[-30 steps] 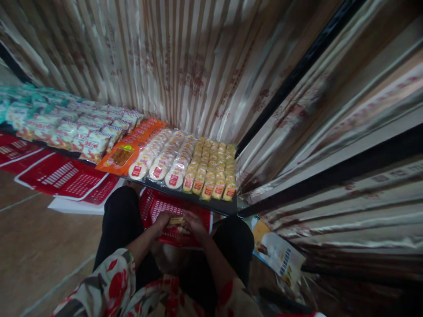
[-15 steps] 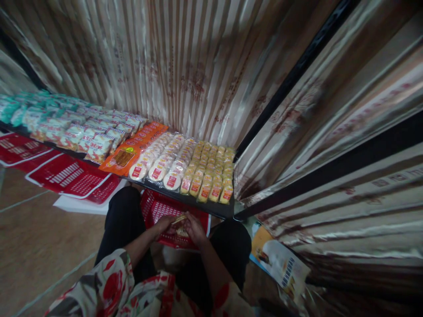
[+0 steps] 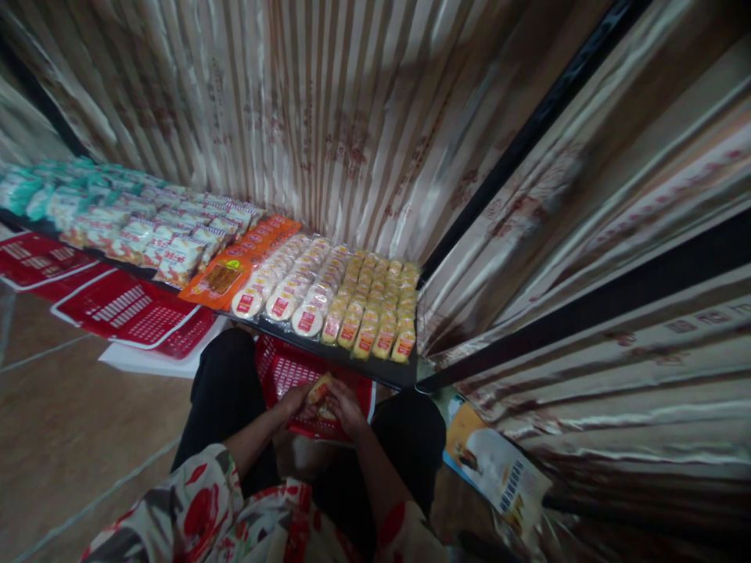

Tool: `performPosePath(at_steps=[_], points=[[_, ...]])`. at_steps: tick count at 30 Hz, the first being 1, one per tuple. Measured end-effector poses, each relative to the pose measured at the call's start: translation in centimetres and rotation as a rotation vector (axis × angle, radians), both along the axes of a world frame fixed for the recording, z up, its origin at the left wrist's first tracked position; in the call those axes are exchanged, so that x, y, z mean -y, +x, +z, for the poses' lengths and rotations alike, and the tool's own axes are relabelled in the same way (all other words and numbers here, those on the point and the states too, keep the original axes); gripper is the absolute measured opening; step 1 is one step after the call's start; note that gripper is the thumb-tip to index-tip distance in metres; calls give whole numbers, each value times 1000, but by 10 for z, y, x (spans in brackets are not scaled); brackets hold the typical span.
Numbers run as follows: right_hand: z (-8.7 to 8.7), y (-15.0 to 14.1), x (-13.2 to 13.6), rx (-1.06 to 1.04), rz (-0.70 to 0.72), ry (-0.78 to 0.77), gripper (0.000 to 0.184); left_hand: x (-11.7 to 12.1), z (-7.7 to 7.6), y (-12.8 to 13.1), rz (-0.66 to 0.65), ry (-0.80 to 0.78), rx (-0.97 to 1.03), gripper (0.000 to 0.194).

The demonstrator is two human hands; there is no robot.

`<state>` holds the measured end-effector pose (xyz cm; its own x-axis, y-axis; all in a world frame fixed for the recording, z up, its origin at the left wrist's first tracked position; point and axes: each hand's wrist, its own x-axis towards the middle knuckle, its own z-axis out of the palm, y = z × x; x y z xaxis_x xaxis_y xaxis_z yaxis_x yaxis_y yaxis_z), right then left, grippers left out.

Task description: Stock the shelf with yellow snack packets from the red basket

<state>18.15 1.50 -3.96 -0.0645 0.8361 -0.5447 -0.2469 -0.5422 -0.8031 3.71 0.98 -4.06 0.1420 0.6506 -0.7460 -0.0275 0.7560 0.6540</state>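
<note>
My left hand [image 3: 296,402] and my right hand [image 3: 347,407] meet over a red plastic basket [image 3: 271,364] between my knees. Both are closed on a wrapped yellow snack packet [image 3: 320,388] with an orange-red label, tilted between the fingers. Below it, partly hidden by the hands, are more wrapped pieces in the basket. Just beyond, on a dark shelf, stand rows of similar yellow snack packets [image 3: 364,338]. To their left run rows of round white wrapped crackers [image 3: 282,304].
Farther left on the shelf lie an orange snack bag [image 3: 220,277], white packets [image 3: 176,256] and teal packets [image 3: 42,199]. More red baskets [image 3: 126,309] sit under it. A striped curtain [image 3: 328,117] and dark posts [image 3: 498,180] stand behind. A printed bag [image 3: 496,461] lies right of my knee.
The yellow packet between my hands has turned so that its broad labelled face shows; before, only a thin edge was visible. My hands stay over the basket. The view has shifted slightly.
</note>
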Motion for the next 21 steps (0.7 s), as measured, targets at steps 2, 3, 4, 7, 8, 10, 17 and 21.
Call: performPosePath(at_steps=[2,3,4,7,8,10,17,21], points=[[1,0,0,-1,-4,-14,39,1,2,1,15,-16,13,48],[1,0,0,0,-4,-19,39,1,3,1,33,-23,16,48],[1,0,-1,-1,-4,-25,40,1,4,1,56,-29,15,48],[0,0,-1,-3,-7,-45,44,0,6,1,123,-22,13,42],[0,0,-1,-3,-7,-51,46,0,7,1,139,-15,14,39],[-1,0,-1,1,-4,-61,49,0,8,1,163,-3,26,36],[-3,-3,1,1,11,-72,45,2,19,-2,276,33,69,23],[-2,-6,4,9,14,-90,41,2,27,-3,359,55,129,13]])
